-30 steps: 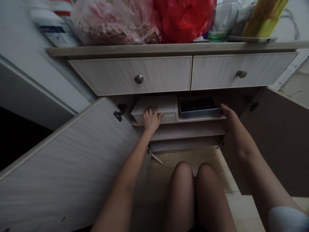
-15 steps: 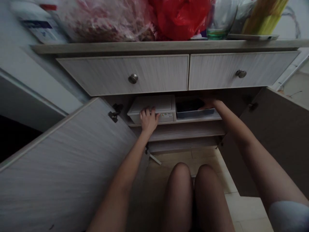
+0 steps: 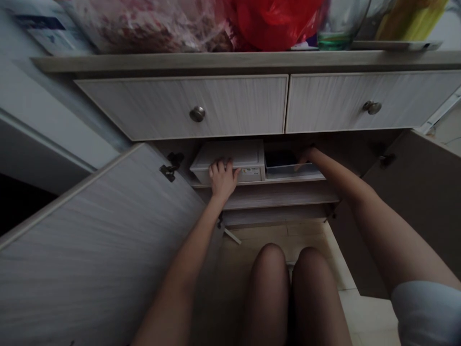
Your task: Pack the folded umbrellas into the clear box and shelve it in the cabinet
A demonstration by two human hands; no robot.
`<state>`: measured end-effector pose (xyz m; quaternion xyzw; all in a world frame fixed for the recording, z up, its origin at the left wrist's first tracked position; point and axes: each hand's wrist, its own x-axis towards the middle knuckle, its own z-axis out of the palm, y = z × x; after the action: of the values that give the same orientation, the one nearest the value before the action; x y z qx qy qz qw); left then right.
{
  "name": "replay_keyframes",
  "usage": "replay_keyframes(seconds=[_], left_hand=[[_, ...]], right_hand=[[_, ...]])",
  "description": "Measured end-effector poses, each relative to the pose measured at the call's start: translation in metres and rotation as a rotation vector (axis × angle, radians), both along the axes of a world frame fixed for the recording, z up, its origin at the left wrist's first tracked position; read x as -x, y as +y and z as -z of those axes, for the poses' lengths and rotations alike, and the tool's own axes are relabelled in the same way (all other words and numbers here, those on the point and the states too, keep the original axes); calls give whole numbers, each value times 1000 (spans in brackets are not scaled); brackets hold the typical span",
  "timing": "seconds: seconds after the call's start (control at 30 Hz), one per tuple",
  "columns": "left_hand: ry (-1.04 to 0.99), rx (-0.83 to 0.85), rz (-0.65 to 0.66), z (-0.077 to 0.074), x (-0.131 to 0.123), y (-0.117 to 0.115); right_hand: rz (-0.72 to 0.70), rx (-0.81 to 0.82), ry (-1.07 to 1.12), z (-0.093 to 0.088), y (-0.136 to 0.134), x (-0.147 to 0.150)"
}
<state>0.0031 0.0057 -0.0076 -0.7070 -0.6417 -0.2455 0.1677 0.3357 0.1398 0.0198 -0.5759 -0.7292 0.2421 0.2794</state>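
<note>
My left hand [image 3: 222, 178] rests on the front top edge of a white storage box [image 3: 234, 153], its fingers spread and laid over the lid. The box bears a small label on its front and sits on the cabinet's upper shelf. Beside it stands a clear plastic bin [image 3: 288, 170] with something black [image 3: 281, 157] inside, too dark to make out. My right hand [image 3: 304, 155] reaches into the right part of this bin. Most of its fingers are lost in shadow, so whether they hold anything is unclear.
Cabinet doors stand open on the left [image 3: 108, 230] and right [image 3: 403, 206]. Two closed drawers [image 3: 180, 103] with round knobs lie above. Up on the countertop [image 3: 173, 61] are a red plastic bag [image 3: 273, 24], a clear bag [image 3: 154, 26], a glass jar [image 3: 336, 29] and a white bottle [image 3: 54, 29].
My right hand has shifted slightly left and lower in the bin, with a finger now showing near its front wall. The left hand stays on the box. The view has moved slightly.
</note>
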Motion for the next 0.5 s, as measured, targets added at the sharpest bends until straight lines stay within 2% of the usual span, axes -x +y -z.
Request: replay_keyframes(seconds=[0.07,0.13,0.3,0.5], left_hand=[[-21,5,10,0,0,0],[-44,13,19,0,0,0],[-41,14,15,-1,0,-1],[-4,-4,7,3,1,1]], right_hand=[[-67,68,-208,2,-1,0],[-105,78,-306,4,-3,-1],[-124,47,-202,4,-8,-3],[-170,5,-316,1,-18,-1]])
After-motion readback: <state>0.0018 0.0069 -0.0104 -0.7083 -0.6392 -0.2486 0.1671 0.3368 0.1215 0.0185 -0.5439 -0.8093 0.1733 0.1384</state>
